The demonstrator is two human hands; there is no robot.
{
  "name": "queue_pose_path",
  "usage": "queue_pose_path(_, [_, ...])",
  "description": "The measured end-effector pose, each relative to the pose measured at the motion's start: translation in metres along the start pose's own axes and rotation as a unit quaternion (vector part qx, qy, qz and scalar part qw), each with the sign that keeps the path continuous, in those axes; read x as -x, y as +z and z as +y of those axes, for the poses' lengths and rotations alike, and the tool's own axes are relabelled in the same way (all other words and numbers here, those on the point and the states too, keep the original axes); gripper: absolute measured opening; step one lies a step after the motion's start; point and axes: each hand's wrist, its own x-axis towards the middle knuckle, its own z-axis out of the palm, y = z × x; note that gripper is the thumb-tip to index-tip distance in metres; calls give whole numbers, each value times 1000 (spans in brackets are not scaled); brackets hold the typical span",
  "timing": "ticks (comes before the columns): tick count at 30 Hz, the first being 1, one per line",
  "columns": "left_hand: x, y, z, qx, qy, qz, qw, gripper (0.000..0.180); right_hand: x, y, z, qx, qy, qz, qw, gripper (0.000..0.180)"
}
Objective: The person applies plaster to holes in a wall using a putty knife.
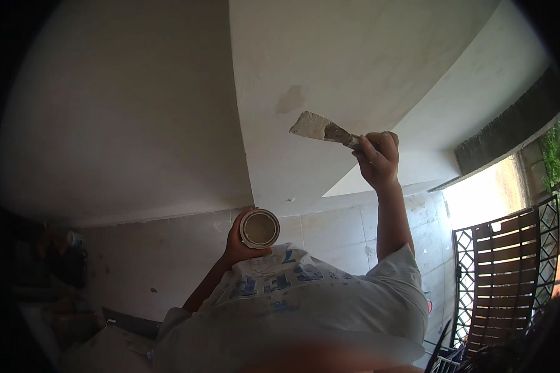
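My right hand (379,155) is closed round the handle of a putty knife (311,126), raised in front of the pale wall (330,56). The knife's blade points left, coated with light filler and dark brown near the handle. Just above the blade, a damp-looking brownish patch (290,99) shows on the wall. Whether the blade touches the wall I cannot tell. Low and to the left, close to my shirt, my left hand (238,241) grips a round open can (259,229) from its side. Inside the can is a beige surface.
A wall corner (236,93) runs down left of the knife. Pale floor tiles (336,230) lie below. At the right stands a slatted wooden gate (505,273) with black metal lattice, beside a bright opening (485,193). Dark, unclear items (65,255) sit at the far left.
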Motion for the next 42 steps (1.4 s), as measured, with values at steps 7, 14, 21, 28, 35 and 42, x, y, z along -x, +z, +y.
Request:
queue_pose_path(7, [19,-49,-5,21,-4,41,999,121,-17,2,18,171,-16,-20,985,48])
queue_pose_path(14, [14,-62,-17,4,7,55,998,120,-17,11,19,204,40,-42,977,49])
queue_pose_path(21, [-2,-69,-12,13,5,40,999,120,-5,-20,33,197,6,-21,980,49])
queue_pose_path(28, [-11,-71,-14,44,6,18,999,120,-36,14,7,207,-29,-19,978,53])
queue_pose_path(35, [-5,-73,-16,56,-3,9,998,120,8,-2,41,227,24,-3,973,47])
queue_pose_path(42, [-4,-79,-20,31,2,0,1000,120,-17,6,22,174,-39,-25,984,51])
